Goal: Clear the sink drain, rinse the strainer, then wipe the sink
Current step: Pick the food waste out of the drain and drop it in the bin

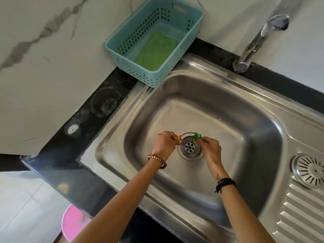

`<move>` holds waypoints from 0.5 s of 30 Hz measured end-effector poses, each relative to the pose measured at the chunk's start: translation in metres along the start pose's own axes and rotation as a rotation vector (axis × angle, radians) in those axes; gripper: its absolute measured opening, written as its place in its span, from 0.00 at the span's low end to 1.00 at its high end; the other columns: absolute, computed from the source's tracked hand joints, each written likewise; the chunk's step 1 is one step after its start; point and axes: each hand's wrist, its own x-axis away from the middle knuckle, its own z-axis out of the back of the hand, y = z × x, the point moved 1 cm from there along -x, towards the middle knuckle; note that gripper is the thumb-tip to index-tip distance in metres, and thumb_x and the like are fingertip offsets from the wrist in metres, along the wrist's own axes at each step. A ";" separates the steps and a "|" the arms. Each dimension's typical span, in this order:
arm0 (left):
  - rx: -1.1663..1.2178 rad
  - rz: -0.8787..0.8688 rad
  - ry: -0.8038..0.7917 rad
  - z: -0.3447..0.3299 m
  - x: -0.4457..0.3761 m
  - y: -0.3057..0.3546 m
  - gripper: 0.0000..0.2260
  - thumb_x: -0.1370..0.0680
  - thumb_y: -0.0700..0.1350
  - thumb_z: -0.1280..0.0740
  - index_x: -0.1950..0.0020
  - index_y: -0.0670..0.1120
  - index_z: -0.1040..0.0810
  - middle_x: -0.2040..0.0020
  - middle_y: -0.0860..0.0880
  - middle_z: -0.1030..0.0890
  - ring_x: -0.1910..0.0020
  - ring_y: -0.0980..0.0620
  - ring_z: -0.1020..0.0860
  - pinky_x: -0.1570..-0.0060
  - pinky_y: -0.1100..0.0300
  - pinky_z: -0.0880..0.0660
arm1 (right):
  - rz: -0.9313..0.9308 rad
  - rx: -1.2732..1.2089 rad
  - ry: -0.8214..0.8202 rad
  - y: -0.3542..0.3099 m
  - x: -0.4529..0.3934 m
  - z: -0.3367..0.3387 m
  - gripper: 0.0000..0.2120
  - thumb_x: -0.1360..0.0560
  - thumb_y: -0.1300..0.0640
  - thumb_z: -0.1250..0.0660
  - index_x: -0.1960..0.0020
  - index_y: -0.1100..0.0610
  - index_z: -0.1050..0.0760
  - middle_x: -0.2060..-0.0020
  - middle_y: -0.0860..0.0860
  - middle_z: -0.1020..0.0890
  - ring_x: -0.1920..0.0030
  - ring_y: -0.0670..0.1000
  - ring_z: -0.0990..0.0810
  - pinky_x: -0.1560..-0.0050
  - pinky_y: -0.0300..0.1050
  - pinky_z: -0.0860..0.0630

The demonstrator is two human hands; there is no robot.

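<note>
While both hands reach into the steel sink [245, 137], the left hand [164, 143] pinches a small orange scrap [178, 137] just left of the drain [189, 147]. The right hand [210, 148] pinches a green scrap [196, 136] over the drain's far edge. The strainer [309, 171] lies on the drainboard, well right of the drain.

Teal perforated basket [184, 23] holding a green cloth [156, 51]; silver steel sink [219, 106]; black desk [98, 109]; grey-veined white marble wall [43, 50].
</note>
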 end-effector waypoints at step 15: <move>0.830 -0.179 0.631 0.126 0.190 -0.068 0.04 0.26 0.43 0.31 0.52 0.47 0.22 0.61 0.51 0.18 0.64 0.53 0.20 0.65 0.64 0.23 | 0.362 -0.157 -0.518 -0.110 0.185 -0.113 0.07 0.26 0.60 0.35 0.62 0.54 0.24 0.77 0.44 0.29 0.76 0.42 0.36 0.77 0.33 0.39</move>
